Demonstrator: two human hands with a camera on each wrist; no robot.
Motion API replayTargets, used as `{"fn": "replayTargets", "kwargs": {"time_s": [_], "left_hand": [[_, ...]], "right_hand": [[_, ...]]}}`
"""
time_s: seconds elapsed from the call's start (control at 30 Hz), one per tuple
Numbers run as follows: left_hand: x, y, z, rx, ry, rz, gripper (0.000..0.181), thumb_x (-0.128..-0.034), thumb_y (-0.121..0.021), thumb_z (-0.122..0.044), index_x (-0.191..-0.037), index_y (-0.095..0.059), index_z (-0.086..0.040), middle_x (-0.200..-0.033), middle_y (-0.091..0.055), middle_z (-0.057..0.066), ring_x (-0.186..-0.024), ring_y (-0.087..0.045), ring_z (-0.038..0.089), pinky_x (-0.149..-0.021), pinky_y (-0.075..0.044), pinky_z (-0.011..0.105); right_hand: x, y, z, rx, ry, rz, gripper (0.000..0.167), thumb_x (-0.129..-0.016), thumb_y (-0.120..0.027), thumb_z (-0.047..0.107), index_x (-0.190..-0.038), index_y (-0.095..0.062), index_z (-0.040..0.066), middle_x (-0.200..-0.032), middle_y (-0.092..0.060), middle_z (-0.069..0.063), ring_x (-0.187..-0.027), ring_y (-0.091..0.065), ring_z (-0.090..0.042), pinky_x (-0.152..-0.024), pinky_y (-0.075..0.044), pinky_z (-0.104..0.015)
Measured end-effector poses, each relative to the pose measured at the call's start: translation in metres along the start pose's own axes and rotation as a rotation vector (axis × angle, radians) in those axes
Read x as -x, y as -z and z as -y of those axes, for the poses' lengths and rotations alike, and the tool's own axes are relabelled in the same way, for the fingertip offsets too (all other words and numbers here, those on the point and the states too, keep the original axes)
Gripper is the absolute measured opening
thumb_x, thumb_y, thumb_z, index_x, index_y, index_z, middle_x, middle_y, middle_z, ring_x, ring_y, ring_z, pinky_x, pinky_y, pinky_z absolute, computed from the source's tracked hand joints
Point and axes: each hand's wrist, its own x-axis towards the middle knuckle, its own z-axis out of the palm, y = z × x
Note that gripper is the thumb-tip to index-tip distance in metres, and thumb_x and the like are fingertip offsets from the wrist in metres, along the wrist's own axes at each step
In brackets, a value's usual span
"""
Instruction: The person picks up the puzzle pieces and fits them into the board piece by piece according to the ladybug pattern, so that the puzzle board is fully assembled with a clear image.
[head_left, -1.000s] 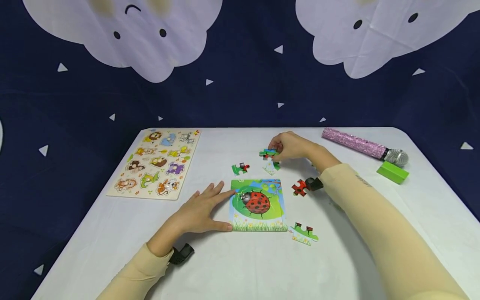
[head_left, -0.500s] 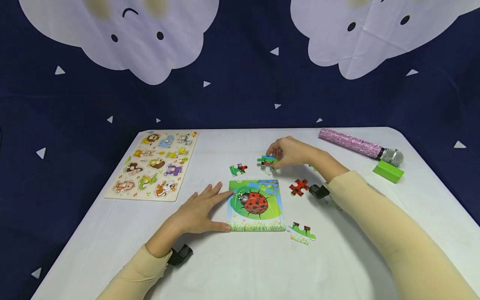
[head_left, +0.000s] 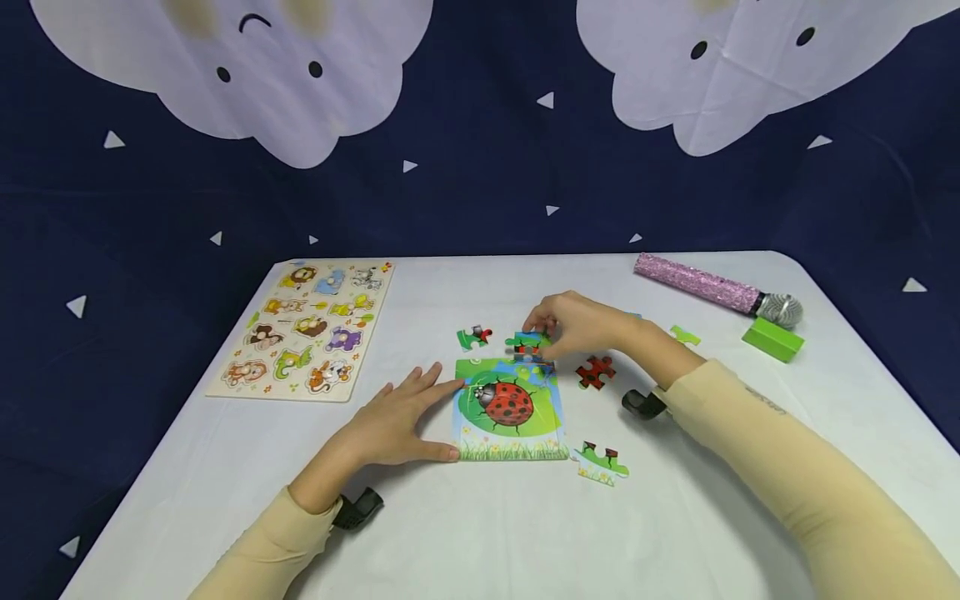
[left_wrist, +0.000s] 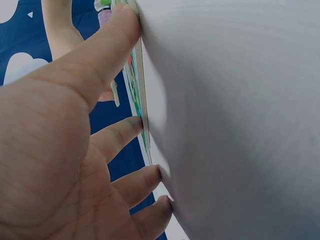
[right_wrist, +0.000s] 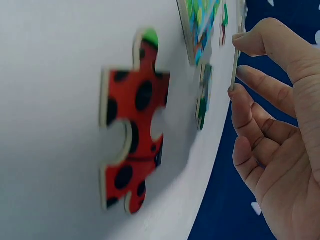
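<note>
A square ladybug puzzle board [head_left: 510, 417] lies mid-table. My left hand [head_left: 405, 421] rests at its left side with fingers spread, thumb and index finger touching the edge. In the left wrist view the thumb [left_wrist: 107, 47] presses the board's side. My right hand [head_left: 581, 325] pinches a green, red and blue puzzle piece [head_left: 528, 346] just over the board's far edge. The right wrist view shows that held piece [right_wrist: 234, 67] edge-on between thumb and fingertips. A red black-spotted puzzle piece [head_left: 595, 372] lies right of the board.
Another puzzle piece [head_left: 475, 337] lies beyond the board, and a grass-bottomed piece [head_left: 600, 467] near its front right corner. A light-green piece [head_left: 684, 335] sits beyond the right forearm. An animal peg board [head_left: 307, 329], a pink microphone [head_left: 701, 283] and a green block [head_left: 773, 339] lie farther out.
My right hand has brought the pinched puzzle piece nearer, from beyond the board to its far edge. The light-green piece now shows past the forearm. My left hand stays put.
</note>
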Motion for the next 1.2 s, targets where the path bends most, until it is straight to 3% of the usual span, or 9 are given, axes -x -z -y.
{"fn": "replayTargets", "kwargs": {"time_s": [0.6,1.2], "left_hand": [[0.001,0.003,-0.002,-0.018,-0.016,-0.005,0.099,-0.0846,-0.086,-0.06,-0.167,-0.04,-0.029,-0.179,-0.022,0.018,-0.165,-0.019,0.048,-0.127,-0.021,0.077],[0.001,0.002,-0.001,-0.015,-0.024,-0.005,0.1,-0.0848,-0.086,-0.061,-0.168,-0.04,-0.029,-0.179,-0.022,0.018,-0.165,-0.02,0.048,-0.126,-0.021,0.078]], "right_hand": [[0.007,-0.023,0.024,0.057,0.098,0.042,0.036,-0.089,-0.084,0.023,-0.123,-0.078,0.013,-0.106,-0.071,0.001,-0.092,-0.061,-0.011,-0.084,-0.054,-0.031],[0.0,-0.034,0.027,0.065,0.128,0.069,0.036,-0.089,-0.087,0.022,-0.122,-0.08,0.011,-0.104,-0.07,0.001,-0.091,-0.06,-0.01,-0.084,-0.055,-0.029]]}}
